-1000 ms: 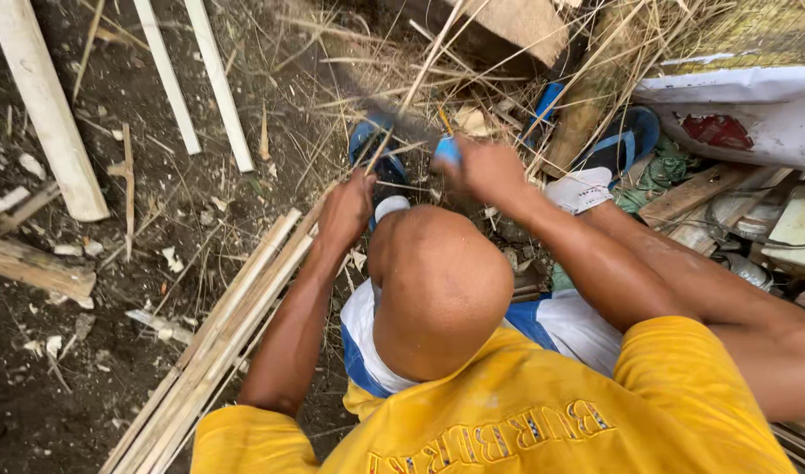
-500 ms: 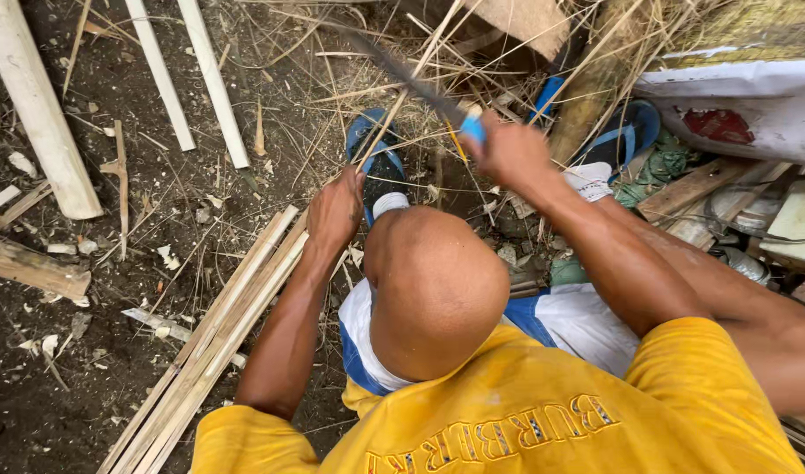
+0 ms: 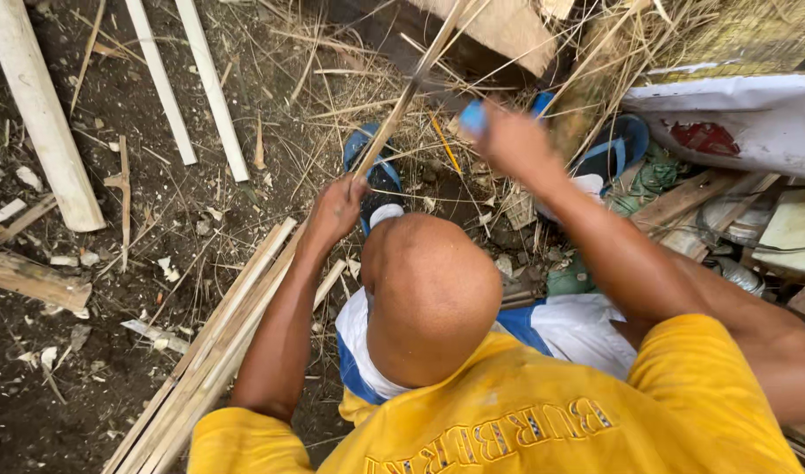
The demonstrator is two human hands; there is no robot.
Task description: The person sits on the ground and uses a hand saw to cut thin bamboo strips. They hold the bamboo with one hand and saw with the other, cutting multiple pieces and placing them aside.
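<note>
Left hand (image 3: 334, 211), centre of frame: fingers clenched around the lower part of a thin bamboo strip (image 3: 400, 110), which is gripped just above the fist. Right hand (image 3: 515, 140), upper centre-right: fingers closed on the blue handle (image 3: 472, 117) of a long knife (image 3: 437, 88), the blade blurred and dark, reaching up-left from the handle and meeting the strip near its midpoint. Bamboo strip: long axis runs diagonally, lower end in the left fist, free end pointing toward the upper right of the frame, tilted away from the person. Where exactly the blade touches the strip cannot be told through the blur. Risk, as a judgement: the edge lies close above the left fist, so a slip along the smooth strip could carry the blade down onto the knuckles; the thin strip may also split off-line or snap if it twists in the grip. Surrounding items: bundle of split bamboo slats (image 3: 218, 342) lying diagonally at lower left, beside the left forearm; pale round poles (image 3: 38, 114) and narrower white sticks (image 3: 200, 88) at upper left on dark soil (image 3: 113, 377) scattered with chips; dry grass stalks (image 3: 350, 79) across the upper centre; blue sandal (image 3: 626, 140) at upper right; white sack (image 3: 727, 118) at far right; wooden plank (image 3: 499, 26) along the top edge.
</note>
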